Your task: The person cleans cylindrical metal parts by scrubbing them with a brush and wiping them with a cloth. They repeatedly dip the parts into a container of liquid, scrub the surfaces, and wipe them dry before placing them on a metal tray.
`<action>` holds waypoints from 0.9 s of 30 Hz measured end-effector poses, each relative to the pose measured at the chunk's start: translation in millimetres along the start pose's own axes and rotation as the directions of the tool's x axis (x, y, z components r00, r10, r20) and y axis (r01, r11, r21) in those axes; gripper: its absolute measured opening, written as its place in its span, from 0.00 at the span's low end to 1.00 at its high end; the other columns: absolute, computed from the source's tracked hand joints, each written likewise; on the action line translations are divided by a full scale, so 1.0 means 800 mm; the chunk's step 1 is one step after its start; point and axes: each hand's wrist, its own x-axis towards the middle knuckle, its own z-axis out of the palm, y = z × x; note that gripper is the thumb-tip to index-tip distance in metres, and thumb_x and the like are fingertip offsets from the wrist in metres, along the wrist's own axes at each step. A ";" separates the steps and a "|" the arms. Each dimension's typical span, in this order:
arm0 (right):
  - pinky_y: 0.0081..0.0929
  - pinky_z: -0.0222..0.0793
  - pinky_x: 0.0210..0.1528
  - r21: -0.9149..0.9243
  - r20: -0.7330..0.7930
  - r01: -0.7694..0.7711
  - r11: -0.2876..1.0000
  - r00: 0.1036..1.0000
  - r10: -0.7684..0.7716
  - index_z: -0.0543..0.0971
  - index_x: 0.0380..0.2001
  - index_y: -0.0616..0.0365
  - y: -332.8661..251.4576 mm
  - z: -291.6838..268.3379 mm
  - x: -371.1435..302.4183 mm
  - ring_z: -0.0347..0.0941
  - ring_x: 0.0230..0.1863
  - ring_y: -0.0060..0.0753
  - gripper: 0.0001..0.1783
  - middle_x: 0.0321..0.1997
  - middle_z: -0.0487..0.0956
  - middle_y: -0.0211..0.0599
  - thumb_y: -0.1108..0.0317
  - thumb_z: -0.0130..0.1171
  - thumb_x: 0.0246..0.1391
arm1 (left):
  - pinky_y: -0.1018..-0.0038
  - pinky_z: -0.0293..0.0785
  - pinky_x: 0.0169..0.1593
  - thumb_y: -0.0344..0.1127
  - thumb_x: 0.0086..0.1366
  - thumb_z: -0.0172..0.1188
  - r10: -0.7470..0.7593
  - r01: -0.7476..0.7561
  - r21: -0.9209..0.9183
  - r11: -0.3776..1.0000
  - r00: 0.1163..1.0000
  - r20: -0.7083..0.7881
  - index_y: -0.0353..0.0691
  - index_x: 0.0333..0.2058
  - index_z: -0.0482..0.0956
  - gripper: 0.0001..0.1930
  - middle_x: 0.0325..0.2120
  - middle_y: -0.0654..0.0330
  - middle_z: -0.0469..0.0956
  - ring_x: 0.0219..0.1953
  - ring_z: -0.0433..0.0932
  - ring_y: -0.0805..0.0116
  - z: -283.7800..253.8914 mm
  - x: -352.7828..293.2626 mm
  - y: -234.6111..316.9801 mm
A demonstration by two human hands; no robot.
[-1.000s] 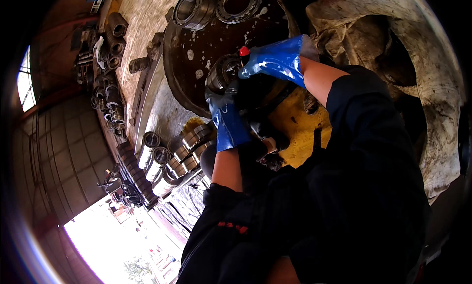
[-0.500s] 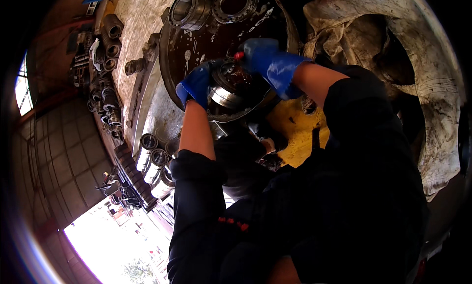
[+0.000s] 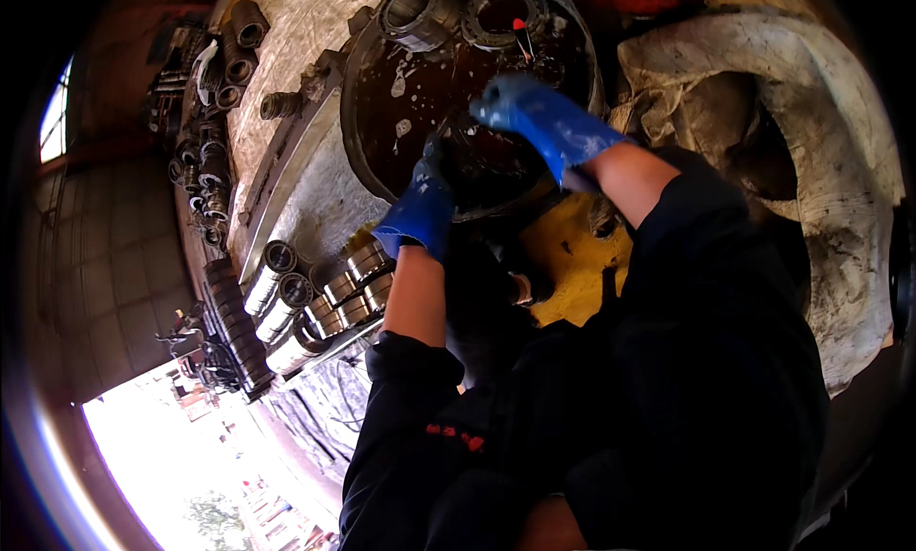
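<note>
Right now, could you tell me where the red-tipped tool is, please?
In the head view, the red-tipped tool stands in the dark basin near the top, beside a bearing ring, just above the right hand.

Dark round basin [image 3: 382, 122]; oily liquid; bearing rings inside

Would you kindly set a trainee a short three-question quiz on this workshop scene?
1. True or false: both hands wear blue gloves.
2. Which hand is farther from the person: A left, B right?
3. What rests at the far rim of the basin?

Key:
1. True: left hand, right hand.
2. B.
3. Two large metal bearing rings, in the dark oily round basin.
</note>
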 end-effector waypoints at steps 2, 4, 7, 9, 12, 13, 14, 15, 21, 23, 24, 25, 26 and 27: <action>0.41 0.74 0.51 -0.241 -0.068 0.005 0.970 0.997 -0.022 0.82 0.44 0.60 -0.035 0.054 -0.020 0.80 0.46 0.52 0.29 0.45 0.82 0.54 0.44 0.65 0.52 | 0.53 0.74 0.57 0.57 0.71 0.53 0.103 -0.101 -0.115 0.988 0.995 0.009 0.45 0.58 0.75 0.27 0.54 0.56 0.78 0.51 0.77 0.52 -0.054 0.077 -0.017; 0.43 0.75 0.49 -0.270 -0.016 0.052 0.961 0.998 -0.058 0.84 0.41 0.59 -0.046 0.071 -0.047 0.80 0.46 0.54 0.25 0.44 0.83 0.53 0.48 0.66 0.49 | 0.51 0.75 0.55 0.61 0.69 0.54 0.160 -0.161 -0.138 0.977 0.987 -0.021 0.46 0.54 0.78 0.28 0.51 0.55 0.80 0.49 0.78 0.52 -0.058 0.101 -0.035; 0.44 0.73 0.55 -0.435 0.082 0.081 0.897 0.995 -0.050 0.82 0.49 0.53 -0.026 0.080 -0.050 0.78 0.52 0.53 0.31 0.49 0.82 0.49 0.45 0.68 0.46 | 0.53 0.76 0.53 0.58 0.67 0.59 0.022 -0.015 -0.161 0.987 0.999 0.042 0.44 0.52 0.79 0.25 0.49 0.55 0.80 0.48 0.78 0.54 -0.017 0.051 -0.021; 0.43 0.72 0.58 -0.514 0.153 0.130 0.848 0.986 -0.058 0.80 0.52 0.50 -0.025 0.083 -0.043 0.77 0.54 0.52 0.33 0.52 0.82 0.47 0.44 0.69 0.46 | 0.54 0.77 0.52 0.57 0.67 0.59 0.011 -0.002 -0.215 0.977 0.999 0.040 0.44 0.52 0.79 0.25 0.49 0.55 0.80 0.47 0.78 0.54 -0.029 0.035 -0.020; 0.38 0.70 0.60 -0.386 0.226 0.214 0.897 0.965 -0.133 0.79 0.55 0.50 -0.006 0.083 -0.024 0.76 0.57 0.48 0.33 0.55 0.81 0.45 0.46 0.71 0.48 | 0.55 0.77 0.52 0.55 0.66 0.61 0.049 -0.039 -0.284 0.958 0.998 0.031 0.43 0.52 0.79 0.25 0.49 0.55 0.80 0.47 0.78 0.55 -0.047 0.028 -0.031; 0.38 0.70 0.60 -0.302 0.229 0.183 0.936 0.967 -0.115 0.78 0.55 0.50 0.016 0.084 -0.004 0.76 0.57 0.48 0.33 0.55 0.81 0.44 0.46 0.71 0.48 | 0.55 0.77 0.52 0.55 0.66 0.61 0.058 -0.044 -0.292 0.955 0.997 0.040 0.43 0.52 0.79 0.25 0.49 0.55 0.80 0.47 0.79 0.55 -0.043 0.032 -0.034; 0.38 0.70 0.60 -0.190 0.246 0.147 0.971 0.964 -0.098 0.78 0.55 0.50 0.013 0.086 0.005 0.76 0.57 0.48 0.33 0.55 0.81 0.44 0.46 0.71 0.48 | 0.55 0.77 0.52 0.55 0.66 0.61 0.068 -0.058 -0.306 0.950 0.997 0.025 0.43 0.52 0.79 0.25 0.49 0.55 0.80 0.47 0.79 0.55 -0.050 0.033 -0.036; 0.38 0.70 0.60 -0.088 0.258 0.102 0.991 0.963 -0.076 0.78 0.56 0.50 0.011 0.089 0.011 0.76 0.57 0.48 0.33 0.55 0.81 0.44 0.46 0.71 0.48 | 0.56 0.77 0.52 0.54 0.66 0.62 0.073 -0.064 -0.326 0.943 0.997 0.013 0.43 0.52 0.79 0.24 0.49 0.55 0.80 0.47 0.79 0.55 -0.052 0.034 -0.037; 0.37 0.70 0.61 0.389 0.237 -0.093 0.917 0.972 -0.002 0.78 0.56 0.50 0.009 0.098 0.003 0.76 0.57 0.47 0.33 0.56 0.81 0.44 0.47 0.70 0.49 | 0.57 0.77 0.52 0.52 0.65 0.64 0.071 -0.062 -0.375 0.925 0.997 0.010 0.42 0.52 0.79 0.24 0.49 0.54 0.80 0.47 0.79 0.56 -0.023 0.037 -0.020; 0.37 0.70 0.61 0.456 0.217 -0.081 0.886 0.976 -0.022 0.78 0.56 0.50 0.008 0.102 0.001 0.76 0.58 0.47 0.33 0.56 0.81 0.44 0.47 0.70 0.49 | 0.58 0.77 0.51 0.51 0.64 0.65 0.073 -0.064 -0.380 0.923 0.997 0.010 0.42 0.52 0.79 0.24 0.49 0.54 0.80 0.47 0.79 0.56 -0.019 0.044 -0.019; 0.37 0.70 0.61 0.469 0.208 -0.070 0.880 0.978 -0.033 0.78 0.56 0.50 0.008 0.108 0.004 0.76 0.58 0.46 0.33 0.56 0.81 0.44 0.47 0.70 0.50 | 0.58 0.77 0.51 0.50 0.64 0.65 0.079 -0.071 -0.385 0.920 0.997 0.004 0.41 0.52 0.79 0.24 0.49 0.54 0.80 0.47 0.79 0.56 -0.021 0.048 -0.021; 0.37 0.70 0.61 0.470 0.199 -0.054 0.881 0.979 -0.046 0.78 0.56 0.50 0.006 0.115 0.007 0.76 0.58 0.46 0.33 0.56 0.81 0.44 0.47 0.70 0.50 | 0.59 0.77 0.51 0.49 0.64 0.66 0.061 -0.047 -0.405 0.913 0.998 0.022 0.41 0.52 0.79 0.24 0.48 0.54 0.80 0.47 0.79 0.56 -0.029 0.057 -0.024; 0.36 0.70 0.61 0.448 0.152 -0.033 0.893 0.988 -0.040 0.78 0.57 0.50 0.012 0.115 0.015 0.76 0.58 0.46 0.33 0.56 0.81 0.44 0.47 0.70 0.50 | 0.59 0.77 0.52 0.50 0.64 0.65 0.092 -0.061 -0.370 0.927 0.994 0.066 0.41 0.52 0.79 0.24 0.48 0.54 0.81 0.47 0.79 0.56 -0.021 0.061 -0.025; 0.36 0.70 0.61 0.418 0.129 -0.030 0.908 0.991 -0.027 0.78 0.57 0.50 0.008 0.118 0.023 0.76 0.58 0.46 0.33 0.56 0.80 0.43 0.47 0.70 0.50 | 0.59 0.77 0.52 0.51 0.65 0.64 0.128 -0.087 -0.340 0.936 0.987 0.099 0.41 0.53 0.79 0.24 0.48 0.53 0.81 0.47 0.79 0.55 -0.020 0.062 -0.026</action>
